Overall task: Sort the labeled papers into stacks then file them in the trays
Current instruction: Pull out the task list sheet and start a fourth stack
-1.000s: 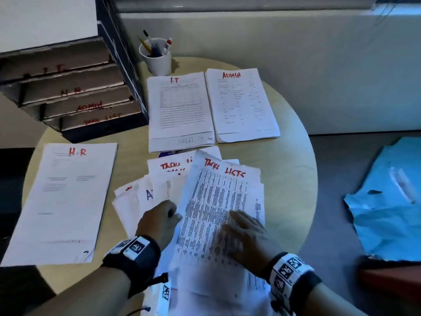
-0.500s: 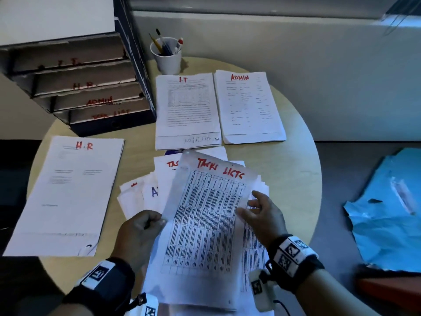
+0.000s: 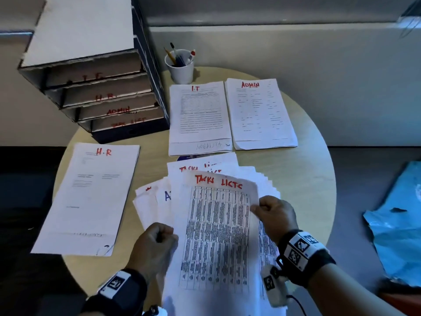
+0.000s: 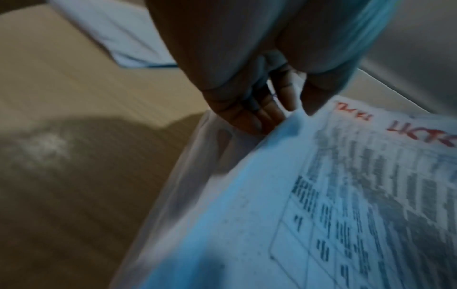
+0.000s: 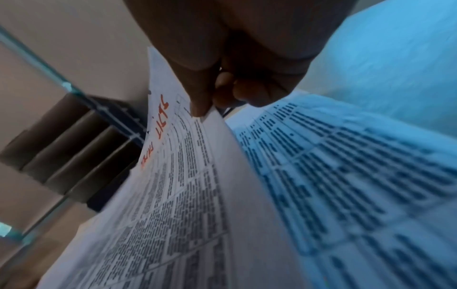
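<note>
A printed table sheet headed "TASKS LISTS" in red (image 3: pixel 216 229) is lifted off the fanned pile of loose papers (image 3: pixel 155 201) at the table's near edge. My right hand (image 3: pixel 256 208) pinches its right edge between thumb and fingers (image 5: pixel 202 109). My left hand (image 3: pixel 168 236) is curled on its left edge, and its fingers (image 4: pixel 249 111) reach under the paper. Sorted stacks lie flat: H.R (image 3: pixel 88 197) at left, I.T (image 3: pixel 198 115) and ADMIN (image 3: pixel 259 112) at the back. The tray unit (image 3: pixel 107 96) at back left has slots marked I.T, H.R, ADMIN and TASK LIST.
A white cup of pens (image 3: pixel 181 67) stands behind the I.T stack, beside the trays. The round wooden table (image 3: pixel 303 179) shows bare wood at right. A crumpled blue plastic sheet (image 3: pixel 396 236) lies on the floor to the right. A wall runs behind the table.
My right hand went from lying flat on the pile to pinching the top sheet's right edge. The sheet rose and turned straighter. My left hand drew back toward me along its left edge.
</note>
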`<state>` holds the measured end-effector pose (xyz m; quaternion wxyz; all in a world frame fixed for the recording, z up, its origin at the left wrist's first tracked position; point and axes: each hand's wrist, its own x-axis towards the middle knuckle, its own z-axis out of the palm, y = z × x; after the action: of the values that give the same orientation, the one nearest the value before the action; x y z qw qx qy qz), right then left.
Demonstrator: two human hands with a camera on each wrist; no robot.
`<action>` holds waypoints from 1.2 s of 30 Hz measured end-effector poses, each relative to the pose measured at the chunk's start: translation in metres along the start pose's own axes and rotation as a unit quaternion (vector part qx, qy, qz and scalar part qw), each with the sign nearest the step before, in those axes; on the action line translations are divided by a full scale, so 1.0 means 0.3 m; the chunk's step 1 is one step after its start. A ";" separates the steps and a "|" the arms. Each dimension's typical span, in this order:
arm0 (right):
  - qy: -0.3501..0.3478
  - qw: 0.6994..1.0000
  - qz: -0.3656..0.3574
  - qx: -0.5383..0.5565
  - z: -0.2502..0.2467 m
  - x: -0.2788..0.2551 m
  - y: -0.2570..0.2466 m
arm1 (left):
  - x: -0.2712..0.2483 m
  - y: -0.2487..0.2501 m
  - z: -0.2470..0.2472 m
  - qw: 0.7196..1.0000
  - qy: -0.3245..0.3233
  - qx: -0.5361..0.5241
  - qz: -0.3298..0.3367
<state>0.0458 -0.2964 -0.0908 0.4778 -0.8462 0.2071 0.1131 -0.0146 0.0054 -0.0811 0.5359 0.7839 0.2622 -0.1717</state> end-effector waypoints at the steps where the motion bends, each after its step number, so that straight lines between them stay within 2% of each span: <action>1: -0.008 1.000 -0.009 -0.020 -0.002 -0.004 0.010 | 0.001 0.001 0.003 1.000 0.007 0.024 0.007; 6: -0.003 0.999 -0.029 -0.025 -0.017 -0.012 0.049 | 0.020 0.070 0.044 0.994 -0.026 0.100 0.037; 8: -0.007 0.999 -0.031 0.000 -0.030 -0.014 0.045 | 0.035 0.117 0.064 0.995 -0.019 0.083 0.048; 11: -0.035 0.998 -0.028 0.050 -0.053 -0.024 0.019 | 0.077 0.194 0.071 0.998 0.007 0.000 0.069; 14: -0.051 0.996 -0.038 0.057 -0.072 -0.028 -0.004 | 0.124 0.263 0.053 0.995 0.006 -0.035 0.094; 18: -0.035 0.993 -0.049 0.105 -0.068 -0.027 -0.036 | 0.124 0.306 0.037 0.993 -0.009 -0.053 0.105; 22: -0.003 0.985 -0.045 0.167 -0.056 -0.018 -0.078 | 0.119 0.278 0.034 0.993 0.015 -0.063 0.099; 27: 0.015 0.996 -0.073 0.058 -0.045 -0.005 -0.105 | 0.125 0.247 0.037 0.992 0.025 -0.091 0.087; 32: 0.054 0.987 -0.139 -0.059 -0.035 -0.021 -0.136 | 0.134 0.228 0.035 0.992 0.029 -0.099 0.069; 36: 0.048 0.983 -0.158 -0.081 -0.019 -0.029 -0.119 | 0.124 0.224 0.032 0.992 0.023 -0.100 0.070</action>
<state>0.0544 -0.2829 -0.0572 0.4094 -0.9085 0.0832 0.0119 0.0553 -0.0143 -0.0546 0.6159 0.7469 0.2344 -0.0886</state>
